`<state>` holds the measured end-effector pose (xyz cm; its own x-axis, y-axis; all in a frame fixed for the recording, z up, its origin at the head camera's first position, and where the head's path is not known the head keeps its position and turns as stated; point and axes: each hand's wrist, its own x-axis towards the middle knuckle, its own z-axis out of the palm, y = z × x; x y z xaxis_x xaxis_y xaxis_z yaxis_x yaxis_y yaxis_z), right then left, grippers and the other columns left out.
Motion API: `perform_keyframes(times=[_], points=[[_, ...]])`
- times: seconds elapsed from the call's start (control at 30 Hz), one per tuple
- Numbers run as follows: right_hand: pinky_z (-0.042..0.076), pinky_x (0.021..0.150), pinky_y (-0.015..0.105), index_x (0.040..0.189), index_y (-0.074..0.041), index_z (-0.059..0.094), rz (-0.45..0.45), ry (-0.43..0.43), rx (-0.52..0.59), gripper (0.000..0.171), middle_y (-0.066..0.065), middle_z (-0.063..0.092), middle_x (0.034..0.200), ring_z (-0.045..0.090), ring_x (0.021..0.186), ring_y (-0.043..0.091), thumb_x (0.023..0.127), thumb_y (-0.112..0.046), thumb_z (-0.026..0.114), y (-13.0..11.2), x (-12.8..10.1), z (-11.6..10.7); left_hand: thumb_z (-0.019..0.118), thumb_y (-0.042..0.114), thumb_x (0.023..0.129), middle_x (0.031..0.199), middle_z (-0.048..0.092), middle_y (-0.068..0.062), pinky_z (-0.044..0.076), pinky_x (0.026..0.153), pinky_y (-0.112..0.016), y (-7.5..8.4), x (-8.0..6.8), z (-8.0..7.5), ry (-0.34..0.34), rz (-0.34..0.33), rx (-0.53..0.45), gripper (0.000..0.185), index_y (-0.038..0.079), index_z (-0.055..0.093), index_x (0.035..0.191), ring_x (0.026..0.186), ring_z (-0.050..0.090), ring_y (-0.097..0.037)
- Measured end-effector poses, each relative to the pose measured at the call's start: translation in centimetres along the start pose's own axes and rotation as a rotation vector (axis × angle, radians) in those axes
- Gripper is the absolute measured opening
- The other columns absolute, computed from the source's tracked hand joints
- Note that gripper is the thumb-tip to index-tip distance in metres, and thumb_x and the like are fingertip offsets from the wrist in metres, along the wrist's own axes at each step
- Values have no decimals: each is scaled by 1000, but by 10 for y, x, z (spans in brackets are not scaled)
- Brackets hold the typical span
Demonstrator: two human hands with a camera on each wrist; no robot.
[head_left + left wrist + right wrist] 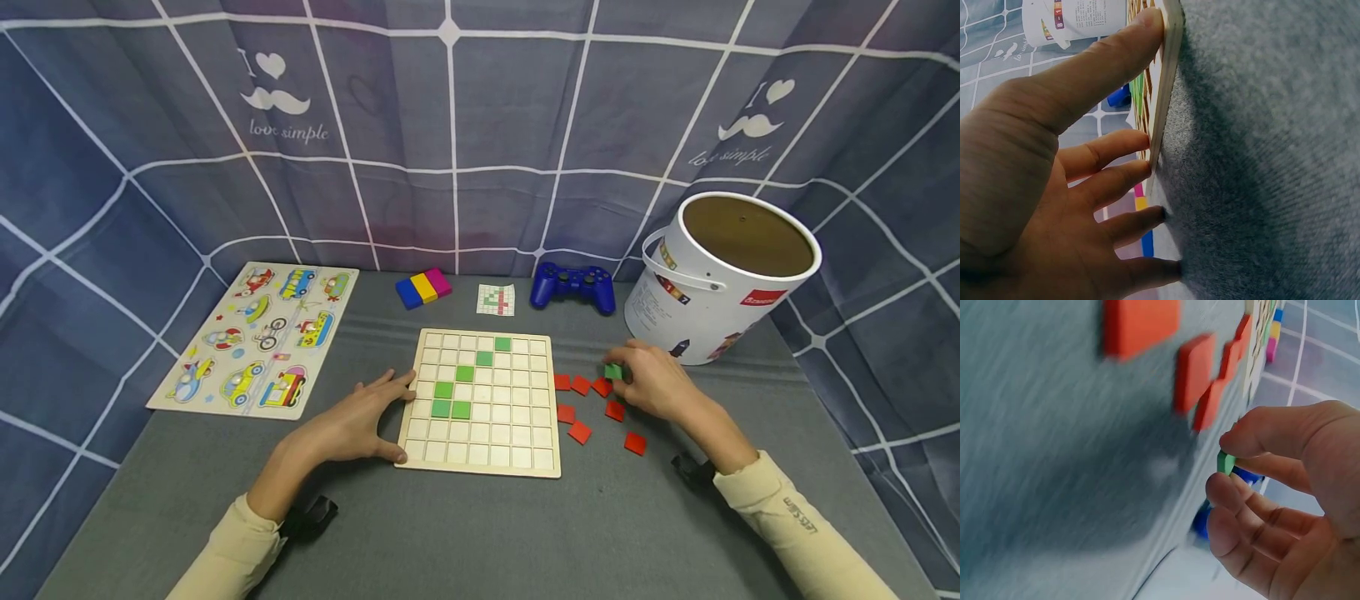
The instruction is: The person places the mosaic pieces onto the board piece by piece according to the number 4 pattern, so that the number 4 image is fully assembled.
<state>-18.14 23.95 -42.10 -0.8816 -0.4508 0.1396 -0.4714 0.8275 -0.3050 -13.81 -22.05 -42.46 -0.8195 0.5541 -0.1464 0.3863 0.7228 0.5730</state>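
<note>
Meanwhile, the left hand (358, 423) lies spread, fingers straight against the wooden grid board's (482, 402) left edge on the tabletop; the right hand (651, 382) pinches a green tile (613, 372) (above the red tiles (579, 432)).

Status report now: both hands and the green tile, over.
Left hand flat against grid board edge. Right hand pinches green tile, lifted. Red tiles beside board; nothing blocking.

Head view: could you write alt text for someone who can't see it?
A right hand pinches a green tile above loose red tiles, while the left hand rests against a wooden grid board holding six green tiles on a grey table.
</note>
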Motion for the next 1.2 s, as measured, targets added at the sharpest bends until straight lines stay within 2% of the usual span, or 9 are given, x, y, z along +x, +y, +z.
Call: perform_keyframes(times=[0.13, 0.33, 0.53, 0.77, 1.0, 1.2], points=[[47, 58, 36, 107, -6, 74, -45, 19, -18, 30, 5, 66, 98, 56, 70, 16, 77, -6, 78, -22, 3, 3, 94, 27, 67, 163, 27, -12, 12, 110, -73, 0, 0, 0, 3, 2, 6, 81, 4, 56, 136, 148, 17, -41], [41, 53, 27, 110, -8, 73, -126, 24, 0, 31, 2, 63, 96, 47, 63, 8, 79, -9, 78, -58, 9, 15, 95, 27, 67, 163, 27, -12, 13, 110, -72, 1, 1, 2, 1, -8, 14, 82, 4, 57, 136, 148, 18, -41], [44, 53, 26, 101, -8, 71, -217, 40, 41, 25, 0, 64, 93, 50, 63, 6, 77, -9, 80, -87, 17, 29, 95, 26, 67, 163, 26, -12, 13, 110, -73, 1, 1, 2, -1, -5, 11, 82, 4, 56, 137, 148, 18, -41], [47, 56, 26, 96, -10, 70, -277, 12, 96, 21, -1, 64, 90, 54, 67, 8, 77, -9, 79, -113, 30, 45, 95, 25, 67, 162, 29, -13, 14, 110, -73, 2, 1, 0, 6, -7, 17, 81, 4, 56, 135, 148, 19, -42], [45, 57, 27, 96, -11, 73, -308, -20, 87, 19, -2, 61, 87, 50, 66, 9, 78, -8, 76, -135, 44, 56, 94, 27, 67, 161, 29, -13, 16, 109, -74, 0, 0, 0, 10, 6, 35, 82, 3, 56, 135, 148, 19, -43], [41, 54, 24, 99, -11, 74, -324, -50, 66, 21, -2, 61, 87, 46, 62, 7, 79, -5, 72, -144, 51, 64, 95, 28, 67, 161, 30, -13, 16, 108, -74, 0, 1, 1, 13, 13, 37, 81, 4, 56, 134, 147, 19, -43]])
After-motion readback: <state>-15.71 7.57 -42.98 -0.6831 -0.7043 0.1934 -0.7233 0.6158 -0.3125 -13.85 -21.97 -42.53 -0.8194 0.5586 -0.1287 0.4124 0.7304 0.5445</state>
